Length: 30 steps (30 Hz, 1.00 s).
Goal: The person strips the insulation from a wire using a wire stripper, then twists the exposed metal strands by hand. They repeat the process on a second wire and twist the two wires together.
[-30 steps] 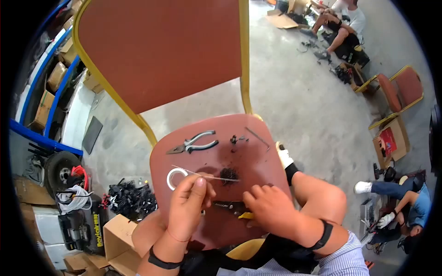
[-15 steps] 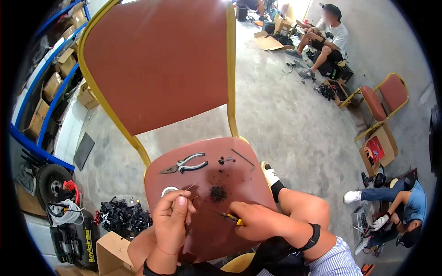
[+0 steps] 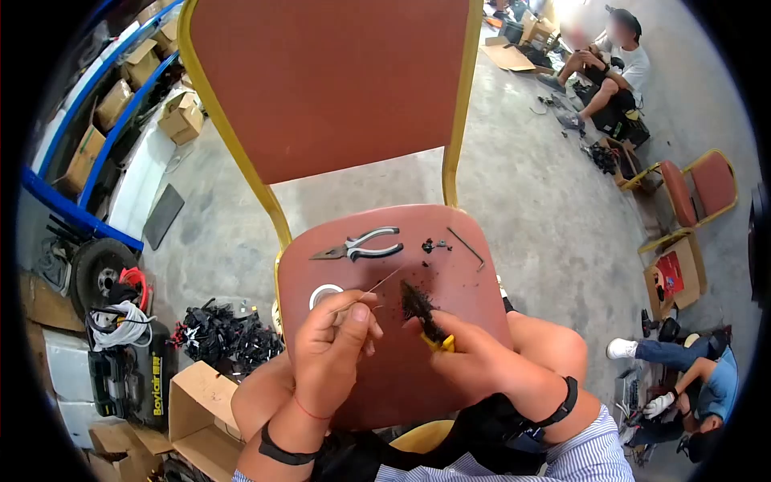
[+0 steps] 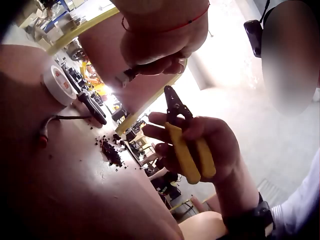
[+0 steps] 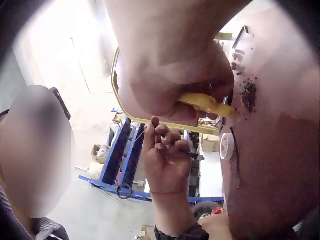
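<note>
In the head view my left hand point(image 3: 337, 341) pinches a thin wire point(image 3: 387, 279) between thumb and fingers over the chair seat point(image 3: 377, 386). To its right, my right hand point(image 3: 474, 353) holds a dark-jawed cutting tool by its yellow handles point(image 3: 440, 344). The left wrist view shows the tool's yellow handles point(image 4: 192, 157) spread, with the right hand's point(image 4: 222, 145) fingers around them. Small black bits point(image 5: 248, 95) lie heaped on the seat. Behind the left hand is a white tape roll point(image 3: 325, 294), partly covered. Grey-handled pliers point(image 3: 361, 244) lie farther back.
An L-shaped rod point(image 3: 467, 249) and small black pieces point(image 3: 434, 245) lie on the seat's back part. The chair's backrest point(image 3: 329, 88) rises beyond. An open carton point(image 3: 201, 410) and a black heap point(image 3: 229, 337) are at left; two people sit at right.
The right hand has raised the yellow-handled tool from low over the seat, and its jaws now point up and away. The left hand keeps its pinch on the wire. The head view has shifted.
</note>
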Each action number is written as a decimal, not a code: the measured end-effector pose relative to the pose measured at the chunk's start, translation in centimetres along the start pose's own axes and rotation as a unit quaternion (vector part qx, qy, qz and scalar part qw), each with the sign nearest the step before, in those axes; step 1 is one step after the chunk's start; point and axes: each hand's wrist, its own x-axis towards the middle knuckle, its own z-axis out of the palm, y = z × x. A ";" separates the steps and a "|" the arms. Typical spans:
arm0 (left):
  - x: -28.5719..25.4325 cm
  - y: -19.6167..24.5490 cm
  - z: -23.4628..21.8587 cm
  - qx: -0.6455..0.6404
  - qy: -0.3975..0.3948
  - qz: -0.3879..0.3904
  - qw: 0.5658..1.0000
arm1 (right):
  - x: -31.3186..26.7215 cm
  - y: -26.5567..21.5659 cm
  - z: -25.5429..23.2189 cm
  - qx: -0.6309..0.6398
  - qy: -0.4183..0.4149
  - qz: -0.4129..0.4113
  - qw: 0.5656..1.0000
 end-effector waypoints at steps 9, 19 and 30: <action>-0.1 0.0 0.0 0.036 0.009 0.002 0.999 | 0.7 0.3 1.1 0.075 0.035 -0.027 0.996; 0.0 0.2 -0.7 -0.012 0.006 -0.034 0.999 | 0.4 -0.4 0.4 0.179 -0.007 0.070 0.981; 0.1 -0.1 0.0 0.007 -0.032 -0.057 0.998 | 0.4 0.9 0.7 0.156 0.015 0.018 0.987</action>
